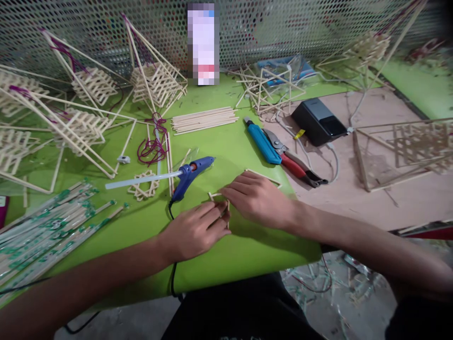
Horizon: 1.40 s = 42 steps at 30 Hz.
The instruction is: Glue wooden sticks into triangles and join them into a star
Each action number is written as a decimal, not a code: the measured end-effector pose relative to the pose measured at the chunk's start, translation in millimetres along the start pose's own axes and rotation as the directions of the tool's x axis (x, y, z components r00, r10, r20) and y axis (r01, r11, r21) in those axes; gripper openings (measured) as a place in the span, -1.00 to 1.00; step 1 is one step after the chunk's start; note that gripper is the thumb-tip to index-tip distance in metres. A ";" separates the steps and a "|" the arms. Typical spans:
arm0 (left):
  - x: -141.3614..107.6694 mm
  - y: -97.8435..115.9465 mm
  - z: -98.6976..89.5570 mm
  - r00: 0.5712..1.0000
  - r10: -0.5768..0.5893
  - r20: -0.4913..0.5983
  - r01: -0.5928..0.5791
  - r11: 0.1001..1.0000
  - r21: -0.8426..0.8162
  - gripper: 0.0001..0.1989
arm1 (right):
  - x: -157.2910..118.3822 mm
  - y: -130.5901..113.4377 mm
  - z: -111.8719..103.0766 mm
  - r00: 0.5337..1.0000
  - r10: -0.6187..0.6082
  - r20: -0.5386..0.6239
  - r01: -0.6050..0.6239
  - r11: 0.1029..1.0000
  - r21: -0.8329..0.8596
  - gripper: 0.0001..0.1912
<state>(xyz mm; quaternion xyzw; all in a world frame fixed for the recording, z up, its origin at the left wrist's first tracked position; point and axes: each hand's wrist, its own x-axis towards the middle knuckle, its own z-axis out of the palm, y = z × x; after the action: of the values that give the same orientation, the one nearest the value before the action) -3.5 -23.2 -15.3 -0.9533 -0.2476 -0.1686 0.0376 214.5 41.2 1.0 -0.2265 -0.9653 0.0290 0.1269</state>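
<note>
My left hand [198, 230] is closed on short wooden sticks [228, 222] over the green table [262, 257]. Beside it, my right hand [253, 196] has its fingers pressed together at the top of the same sticks, near a thin piece pointing left. The fingers hide how the sticks are joined. A longer wooden stick [264, 176] lies just beyond my right hand. Above my left hand rests a blue glue gun [189, 177] with a clear glue stick in its back. A small star-shaped stick frame [144, 185] lies left of the glue gun.
Wooden stick structures [157, 87] stand at the back left. A stick bundle [205, 120], a blue cutter [264, 143], red-handled pliers [295, 165] and a black box [318, 122] lie beyond my hands. Wrapped sticks [56, 231] cover the left. A phone [201, 45] leans against the mesh.
</note>
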 end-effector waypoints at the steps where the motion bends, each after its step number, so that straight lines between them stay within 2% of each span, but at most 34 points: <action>1: 0.6 -0.2 -0.4 1.000 -0.004 -0.005 0.004 1.000 -0.003 -0.67 | -0.6 -0.2 0.0 1.000 -0.007 -0.004 0.007 1.000 -0.017 -0.83; 7: 3.2 0.3 -1.4 0.999 -0.019 -0.040 0.018 1.000 -0.024 -0.70 | -2.4 -1.2 1.1 0.999 -0.023 -0.027 0.022 0.998 -0.052 -0.84; 17: 2.8 1.9 -0.4 0.997 0.075 0.024 -0.077 0.995 0.067 -0.67 | -4.9 -0.7 -3.2 1.000 -0.006 -0.030 0.005 0.999 -0.047 -0.84; 28: 3.9 1.7 0.6 0.999 0.044 0.004 -0.044 0.997 0.061 -0.65 | -4.9 -0.5 -3.9 0.999 -0.027 -0.033 0.025 0.998 -0.063 -0.85; 32: 1.7 4.5 0.5 0.997 0.061 0.039 -0.064 0.994 0.085 -0.64 | -5.7 -1.8 -6.2 0.999 -0.036 -0.029 0.033 0.996 -0.078 -0.84; 38: -0.3 10.7 2.8 0.997 0.010 0.078 -0.017 0.996 0.084 -0.58 | -6.8 -4.7 -11.1 1.000 -0.016 0.013 0.017 0.997 -0.069 -0.85; 42: -2.2 13.4 5.1 0.995 0.019 0.093 -0.028 0.996 0.089 -0.57 | -6.3 -4.1 -11.5 1.000 0.000 0.015 0.001 0.999 -0.045 -0.83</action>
<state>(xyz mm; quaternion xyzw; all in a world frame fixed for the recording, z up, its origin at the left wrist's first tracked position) 2.7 -35.1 -20.7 -0.9603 -0.2452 -0.1125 0.0709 221.2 34.7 11.1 -0.2287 -0.9667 0.0091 0.1145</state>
